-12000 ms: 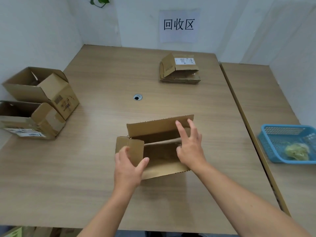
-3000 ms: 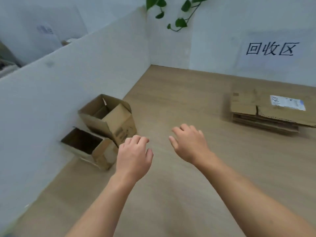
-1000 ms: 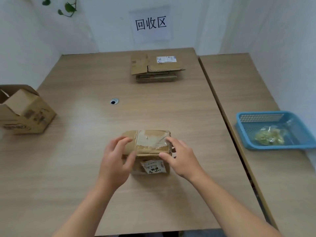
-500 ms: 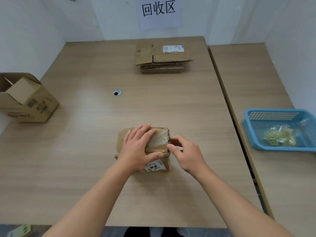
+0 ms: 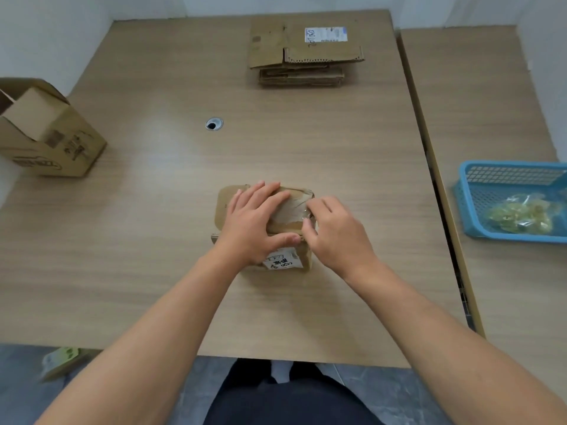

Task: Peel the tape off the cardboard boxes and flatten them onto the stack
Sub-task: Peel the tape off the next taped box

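Note:
A small taped cardboard box [image 5: 222, 207] with a white label on its near side sits in the middle of the table. Clear tape [image 5: 293, 207] crosses its top. My left hand [image 5: 254, 223] lies flat on the box top, fingers spread, pressing it down. My right hand [image 5: 333, 231] is at the box's right edge, fingertips pinched at the tape's end. A stack of flattened boxes [image 5: 302, 53] lies at the far side of the table. Another box [image 5: 46, 133], its flaps up, stands at the left edge.
A blue plastic basket [image 5: 491, 191] with crumpled tape in it sits on the adjoining table at the right. A round cable hole [image 5: 214, 124] is in the tabletop. White partition walls close the left and far sides.
Since half a second ago the view has tilted further down. My left hand stays flat on the box. My right hand's fingers have closed in on the tape at the right edge.

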